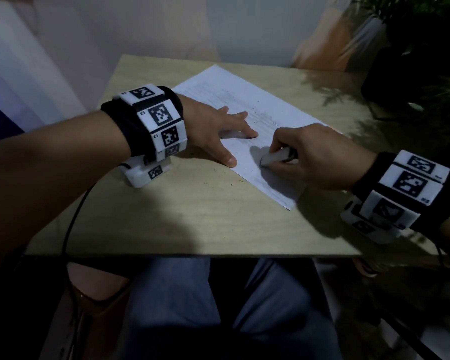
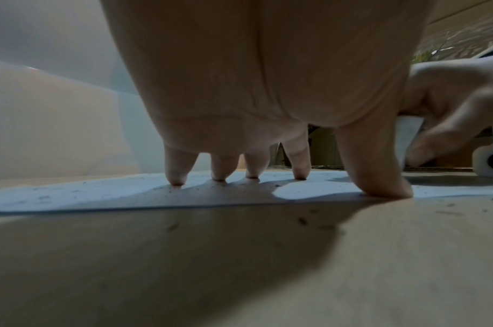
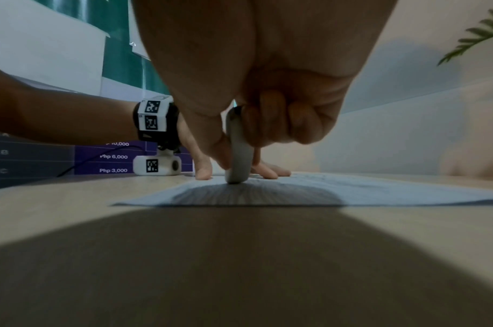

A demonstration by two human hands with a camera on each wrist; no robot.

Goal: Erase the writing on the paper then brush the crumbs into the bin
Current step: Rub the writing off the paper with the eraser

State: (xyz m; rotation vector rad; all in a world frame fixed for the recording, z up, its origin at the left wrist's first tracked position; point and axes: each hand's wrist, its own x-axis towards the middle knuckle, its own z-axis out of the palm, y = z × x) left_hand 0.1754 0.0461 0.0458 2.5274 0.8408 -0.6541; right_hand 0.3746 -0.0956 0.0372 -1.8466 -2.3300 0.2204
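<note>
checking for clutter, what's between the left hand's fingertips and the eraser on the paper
Only bare paper, with faint grey smudges and a few crumbs, lies between the left hand and the eraser gripped by the right hand. The head view shows it best.

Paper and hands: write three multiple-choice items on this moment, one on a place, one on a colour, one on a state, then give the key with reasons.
1. Where does the eraser touch?
A. the bare table
B. the paper
C. the plant pot

2. What colour is the paper?
A. white
B. yellow
C. pink

3. How is the left hand?
A. curled in a fist above the table
B. gripping a pencil
C. spread, fingertips pressing the paper

Key: B, the right wrist view shows the eraser's tip on the sheet, gripped by the right hand; A, the sheet is white against the tan table; C, the left wrist view shows straight fingers planted on the sheet.
</note>
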